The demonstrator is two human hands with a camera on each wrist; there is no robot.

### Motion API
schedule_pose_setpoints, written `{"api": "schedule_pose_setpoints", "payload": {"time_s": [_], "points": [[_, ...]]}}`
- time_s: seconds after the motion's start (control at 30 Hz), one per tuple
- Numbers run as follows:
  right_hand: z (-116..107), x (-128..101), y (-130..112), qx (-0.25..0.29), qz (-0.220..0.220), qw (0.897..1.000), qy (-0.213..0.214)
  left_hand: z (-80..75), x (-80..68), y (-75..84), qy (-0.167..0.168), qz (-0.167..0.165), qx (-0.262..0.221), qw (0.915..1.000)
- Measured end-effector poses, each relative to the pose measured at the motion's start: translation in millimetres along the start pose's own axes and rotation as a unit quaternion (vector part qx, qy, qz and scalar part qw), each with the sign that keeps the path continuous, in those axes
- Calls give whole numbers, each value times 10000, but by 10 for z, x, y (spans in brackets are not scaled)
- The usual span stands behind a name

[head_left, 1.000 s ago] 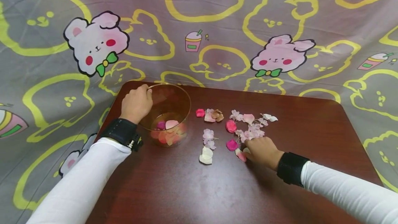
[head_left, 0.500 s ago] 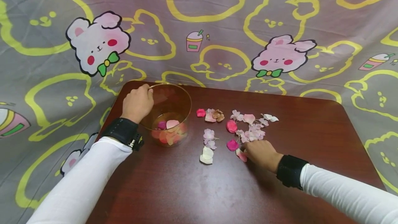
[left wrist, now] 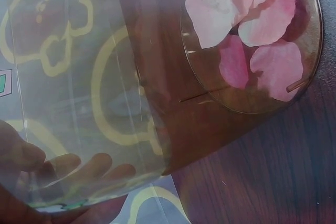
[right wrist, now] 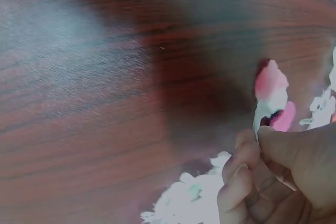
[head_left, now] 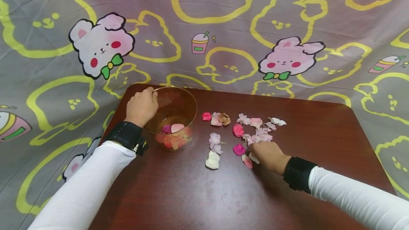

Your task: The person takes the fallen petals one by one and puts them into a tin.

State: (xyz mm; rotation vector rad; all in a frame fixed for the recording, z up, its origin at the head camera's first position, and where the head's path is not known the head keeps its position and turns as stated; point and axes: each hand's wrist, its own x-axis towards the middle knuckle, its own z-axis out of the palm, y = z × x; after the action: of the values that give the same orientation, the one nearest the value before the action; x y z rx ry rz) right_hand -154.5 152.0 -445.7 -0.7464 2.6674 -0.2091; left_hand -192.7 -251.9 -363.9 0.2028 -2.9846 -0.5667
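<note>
My left hand (head_left: 142, 107) grips the rim of a clear amber-tinted bowl (head_left: 182, 98), fingers on one side of the wall and thumb on the other. Pink, orange and magenta petals (left wrist: 275, 69) lie in the bottom of this bowl. On the right, my right hand (head_left: 268, 156) pinches a white petal (right wrist: 258, 118) between thumb and forefinger, just above the table. Close by lie a pink-and-white petal (head_left: 247, 161), a magenta petal (head_left: 239, 149) and a cluster of pale pink blossoms (head_left: 260, 137), partly hidden by the hand.
On the brown table (head_left: 191, 201) lie cream petals (head_left: 212, 160), small lilac blossoms (head_left: 215, 141), a brown petal (head_left: 224, 119) and a red petal (head_left: 238, 130). A patterned cloth (head_left: 230, 20) hangs behind and to the sides.
My right hand has shifted slightly, and the white petal at its fingers, hidden half a second ago, shows again. The left hand and the bowl have stayed in place.
</note>
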Motion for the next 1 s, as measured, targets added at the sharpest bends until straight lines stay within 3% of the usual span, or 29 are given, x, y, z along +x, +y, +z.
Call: {"api": "schedule_pose_setpoints", "payload": {"time_s": [0.33, 0.7, 1.0], "points": [[-121, 54, -87, -180, -130, 9991, 352, -2, 3, 15, -44, -45, -4, 10000], [-293, 142, -309, 17, -250, 9992, 318, 11, 16, 7, -55, -57, -14, 10000], [-413, 192, -473, -85, -469, 9972, 573, 4, 18, -2, -48, -36, -27, 10000]]}}
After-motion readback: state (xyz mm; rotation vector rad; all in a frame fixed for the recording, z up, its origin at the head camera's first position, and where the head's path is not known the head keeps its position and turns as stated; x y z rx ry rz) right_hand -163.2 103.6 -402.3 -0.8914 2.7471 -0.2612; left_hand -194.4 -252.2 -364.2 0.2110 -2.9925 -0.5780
